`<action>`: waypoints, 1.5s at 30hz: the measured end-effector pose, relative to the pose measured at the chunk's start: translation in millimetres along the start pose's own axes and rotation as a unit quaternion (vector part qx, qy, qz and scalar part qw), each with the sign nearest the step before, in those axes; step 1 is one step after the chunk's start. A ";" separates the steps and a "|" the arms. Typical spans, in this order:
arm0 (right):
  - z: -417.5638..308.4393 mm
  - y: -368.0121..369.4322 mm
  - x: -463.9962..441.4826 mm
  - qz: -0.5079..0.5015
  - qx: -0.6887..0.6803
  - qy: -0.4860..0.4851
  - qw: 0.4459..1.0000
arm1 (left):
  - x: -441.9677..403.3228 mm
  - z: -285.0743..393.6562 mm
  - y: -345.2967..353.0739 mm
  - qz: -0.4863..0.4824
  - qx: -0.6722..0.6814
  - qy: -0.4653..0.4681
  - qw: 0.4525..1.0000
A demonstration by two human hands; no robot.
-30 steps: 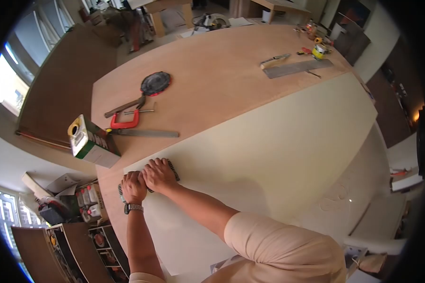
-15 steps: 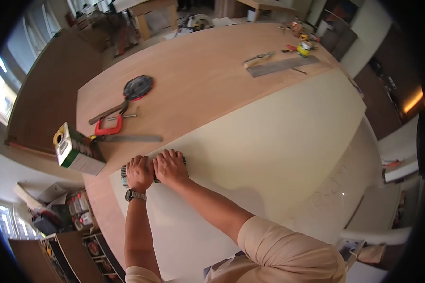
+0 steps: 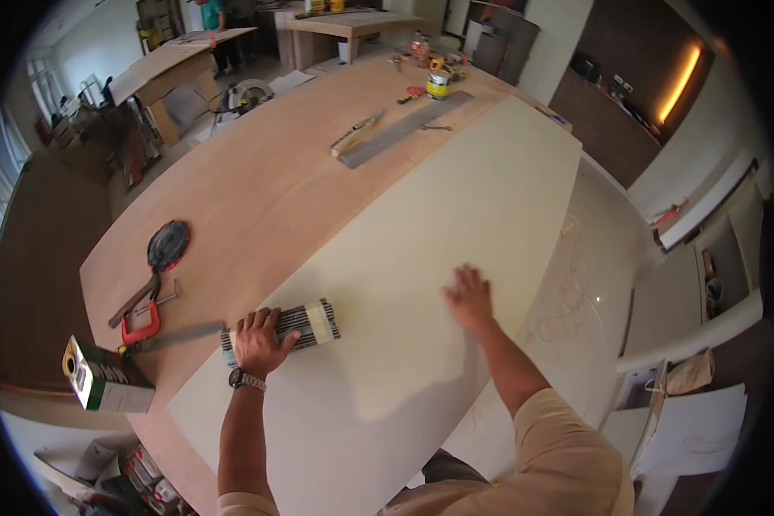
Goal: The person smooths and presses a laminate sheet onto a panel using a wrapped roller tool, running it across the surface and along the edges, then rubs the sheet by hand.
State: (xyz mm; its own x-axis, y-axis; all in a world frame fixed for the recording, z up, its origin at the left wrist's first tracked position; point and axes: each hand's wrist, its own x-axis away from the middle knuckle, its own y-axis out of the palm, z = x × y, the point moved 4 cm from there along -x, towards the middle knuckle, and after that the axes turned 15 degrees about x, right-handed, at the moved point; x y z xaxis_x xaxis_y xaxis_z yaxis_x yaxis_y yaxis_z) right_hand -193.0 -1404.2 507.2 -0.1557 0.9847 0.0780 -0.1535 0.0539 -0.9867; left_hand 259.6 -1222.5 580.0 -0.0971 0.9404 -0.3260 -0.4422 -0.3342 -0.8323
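Observation:
My left hand (image 3: 263,342), with a wristwatch at the wrist, grips a striped, cloth-like flat block (image 3: 320,322), thumb on the near side and fingers over the far side. The block lies on a large cream sheet (image 3: 430,232) close to its left edge. Farther right, my right hand (image 3: 469,298) is over the same sheet, fingers stretched out and slightly blurred, holding nothing. I cannot tell whether its palm touches the surface.
The sheet covers part of a wide wooden board (image 3: 258,206). At left are a rectangular can (image 3: 112,378), a red clamp (image 3: 141,323), a saw-like blade (image 3: 181,336) and a black round pad (image 3: 169,245). Beyond lie a metal strip (image 3: 404,133) and a yellow tin (image 3: 437,84). Another person (image 3: 211,17) stands far back.
My right hand has left the block and moved right over the sheet. My left hand stays on the block. The view has turned to the right.

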 end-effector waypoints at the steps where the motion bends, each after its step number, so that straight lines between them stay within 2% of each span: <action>1: 25.3 -4.1 7.2 -0.020 -0.012 0.048 0.999 | -1.6 3.2 1.1 -0.016 0.001 0.001 1.000; 2: 31.7 -3.9 11.5 -0.020 -0.015 0.058 0.998 | -8.4 3.3 4.7 -0.050 0.014 -0.019 0.998; 6: 28.3 -17.0 11.2 -0.021 -0.026 0.080 0.996 | -48.9 26.5 39.0 -0.042 0.000 0.001 0.999; 12: 28.1 -18.5 10.1 -0.039 -0.016 0.055 0.998 | -131.5 64.4 88.7 -0.067 0.008 0.020 0.998; 15: 31.9 -26.0 3.1 -0.051 -0.004 0.002 0.999 | -169.6 83.8 107.9 -0.079 0.008 0.001 0.997; 16: 39.4 -21.8 -5.8 -0.046 -0.004 -0.050 0.998 | -179.0 89.3 114.2 -0.068 -0.005 0.008 0.998; 19: 99.5 -13.0 -60.1 -0.069 -0.010 -0.149 0.986 | -204.8 92.5 135.2 -0.047 -0.035 0.037 0.998; 21: 159.0 -7.9 -100.1 -0.046 0.001 -0.074 0.996 | -221.0 101.0 145.7 -0.051 -0.033 0.022 0.998; 24: 206.3 -7.6 -137.2 -0.009 -0.009 -0.030 0.999 | -253.3 114.4 165.6 -0.056 -0.012 0.013 0.998; 31: 202.8 -6.0 -156.9 0.022 -0.013 -0.079 0.997 | -322.8 139.1 208.8 -0.055 -0.030 0.004 0.998; 42: 187.7 -3.8 -176.1 0.105 -0.024 -0.139 0.984 | -423.2 194.3 276.8 -0.037 -0.010 0.040 0.998; 45: 182.2 -5.6 -184.0 0.094 -0.032 -0.153 0.983 | -444.2 207.1 290.6 -0.041 -0.006 0.049 0.998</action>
State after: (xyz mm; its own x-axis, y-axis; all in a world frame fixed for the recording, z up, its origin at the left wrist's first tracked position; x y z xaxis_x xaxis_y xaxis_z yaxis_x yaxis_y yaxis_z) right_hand -341.3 -1615.9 524.4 -0.4639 0.8826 -0.0764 -0.0334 -0.1036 -0.9941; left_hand -10.4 -1724.2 575.8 0.0282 0.9542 -0.2979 -0.4342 -0.2568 -0.8634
